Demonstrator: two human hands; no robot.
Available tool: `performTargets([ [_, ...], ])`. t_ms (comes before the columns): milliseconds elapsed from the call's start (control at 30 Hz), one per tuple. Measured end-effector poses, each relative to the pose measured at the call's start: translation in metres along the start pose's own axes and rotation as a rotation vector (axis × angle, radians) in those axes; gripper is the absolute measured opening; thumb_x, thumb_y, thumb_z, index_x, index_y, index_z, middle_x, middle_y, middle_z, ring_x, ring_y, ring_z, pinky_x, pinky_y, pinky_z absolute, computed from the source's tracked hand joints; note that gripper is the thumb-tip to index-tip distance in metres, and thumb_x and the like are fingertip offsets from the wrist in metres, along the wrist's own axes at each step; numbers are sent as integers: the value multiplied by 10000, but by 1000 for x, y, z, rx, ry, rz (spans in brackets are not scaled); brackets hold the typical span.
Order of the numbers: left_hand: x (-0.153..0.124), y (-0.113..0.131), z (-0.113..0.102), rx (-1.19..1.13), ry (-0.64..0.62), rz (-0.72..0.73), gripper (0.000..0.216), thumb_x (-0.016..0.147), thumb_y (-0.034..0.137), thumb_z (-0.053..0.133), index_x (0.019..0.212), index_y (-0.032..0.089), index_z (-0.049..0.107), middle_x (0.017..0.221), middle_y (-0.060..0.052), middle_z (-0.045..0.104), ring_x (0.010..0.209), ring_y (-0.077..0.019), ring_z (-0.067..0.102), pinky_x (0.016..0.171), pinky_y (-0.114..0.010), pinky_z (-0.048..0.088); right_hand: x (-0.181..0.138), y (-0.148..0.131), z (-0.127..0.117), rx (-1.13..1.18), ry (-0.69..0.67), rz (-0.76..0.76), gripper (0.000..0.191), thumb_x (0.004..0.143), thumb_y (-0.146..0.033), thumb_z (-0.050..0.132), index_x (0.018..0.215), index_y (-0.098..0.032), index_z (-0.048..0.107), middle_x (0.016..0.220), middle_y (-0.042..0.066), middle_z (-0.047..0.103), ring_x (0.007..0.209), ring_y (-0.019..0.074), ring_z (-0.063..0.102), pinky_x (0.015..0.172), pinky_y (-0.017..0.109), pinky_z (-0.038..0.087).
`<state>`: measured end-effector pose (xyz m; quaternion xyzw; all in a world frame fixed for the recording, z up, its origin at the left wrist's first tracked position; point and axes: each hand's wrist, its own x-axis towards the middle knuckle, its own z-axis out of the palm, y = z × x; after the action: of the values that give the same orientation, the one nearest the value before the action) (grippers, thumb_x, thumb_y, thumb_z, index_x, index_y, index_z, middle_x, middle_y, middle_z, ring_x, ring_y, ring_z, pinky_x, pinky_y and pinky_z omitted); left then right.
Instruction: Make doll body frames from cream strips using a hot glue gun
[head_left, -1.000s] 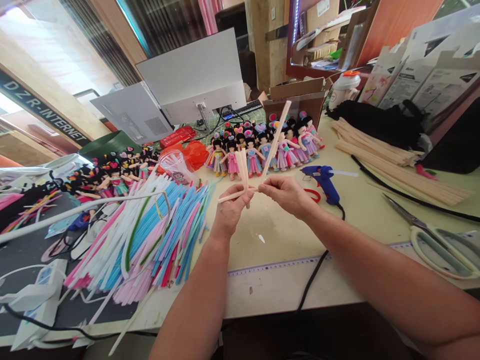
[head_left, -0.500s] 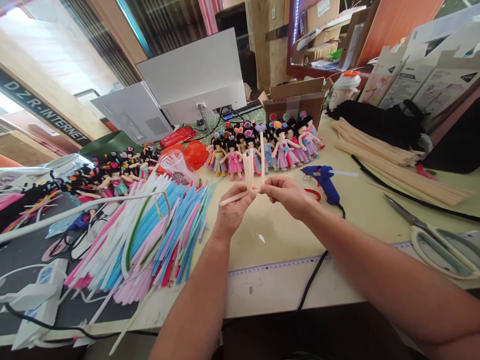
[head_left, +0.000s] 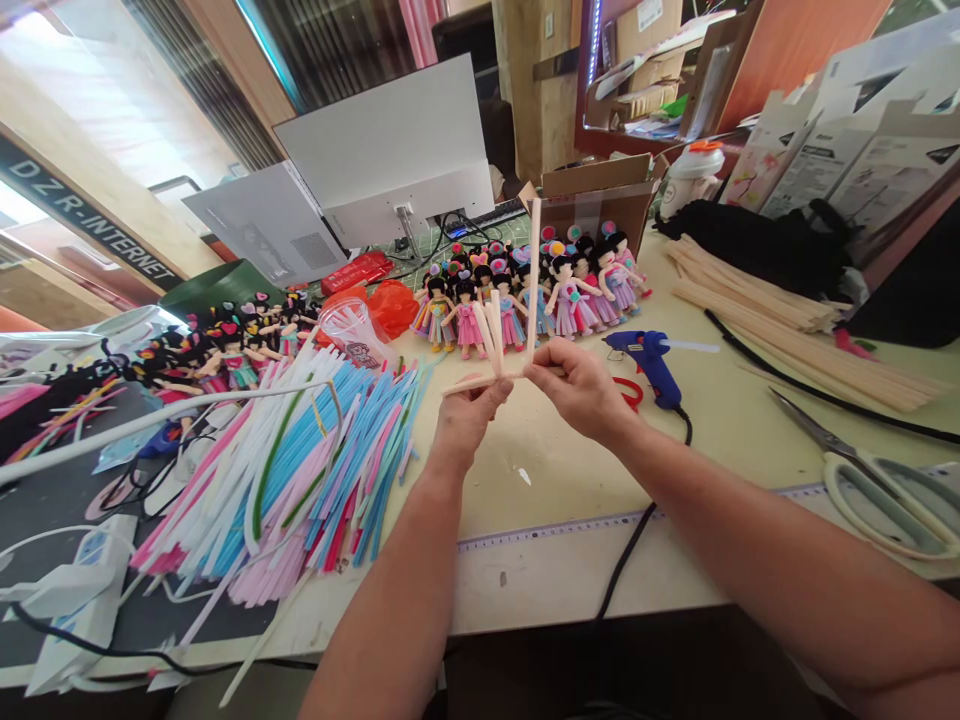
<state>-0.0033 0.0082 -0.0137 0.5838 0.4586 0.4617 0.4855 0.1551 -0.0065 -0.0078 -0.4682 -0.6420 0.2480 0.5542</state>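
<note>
Left hand and right hand are near each other at the centre of the frame, above the desk: the left is closed on a small bunch of pale stems, and the right pinches one longer stem, which stands almost upright. Behind them dolls stand in rows, and a glue gun lies right of centre; coloured stems spread over the left, and scissors lie near the right edge.

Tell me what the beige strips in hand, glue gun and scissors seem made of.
Beige strips: perhaps plush over wire, matte and sharply bent. Glue gun: likely plastic, smooth blue. Scissors: blades apparently metal, grey sheen; smooth pale handles probably plastic.
</note>
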Motion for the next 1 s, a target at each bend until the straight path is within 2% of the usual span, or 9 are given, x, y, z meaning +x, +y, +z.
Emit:
performTargets([
  [133,-2,3,1,-201,-122,-109,345,646,512,718,669,177,640,571,10,540,550,-111,473,555,-269,377,0,-1,-4,-136,41,-161,165,830,-221,533,671,-201,494,685,-1,488,639,132,434,611,283,347],
  [233,-1,3,1,-319,-178,-214,432,690,599,632,718,170,673,670,-37,617,605,-129,533,598,-278,421,-1,-1,-6,-198,44,-226,161,851,-198,531,691,-202,520,714,7,500,657,137,459,620,283,362],
  [333,0,1,0,-371,-207,-304,452,728,604,575,665,164,659,672,-47,619,571,-118,522,566,-267,410,-3,-2,-4,-232,13,-290,163,875,-197,526,717,-195,562,744,19,517,698,142,495,646,282,387],
  [433,1,0,-2,-421,-220,-345,418,707,573,633,642,159,637,636,-29,594,541,-104,506,532,-247,389,-4,-1,-1,-237,-26,-328,176,894,-219,527,740,-186,605,764,28,540,735,142,519,681,279,411],
  [533,1,2,-4,-469,-205,-370,375,658,516,716,699,150,643,652,-16,591,568,-99,517,543,-236,396,-4,1,0,-228,-45,-314,166,887,-232,551,753,-187,639,766,25,563,729,137,537,681,274,420],
  [667,3,2,-5,-421,-177,-366,305,598,387,780,719,145,638,655,-4,587,591,-95,512,565,-232,396,-3,4,-1,-242,-69,-243,134,859,-223,586,758,-190,669,772,28,598,727,142,568,664,268,428],
  [1000,3,-1,-6,-184,-126,-147,260,648,390,756,749,163,680,730,-15,601,735,-138,550,673,-267,405,1,6,-2,-166,-139,-42,194,832,-267,601,670,-174,652,697,18,596,662,133,533,631,272,395],
])
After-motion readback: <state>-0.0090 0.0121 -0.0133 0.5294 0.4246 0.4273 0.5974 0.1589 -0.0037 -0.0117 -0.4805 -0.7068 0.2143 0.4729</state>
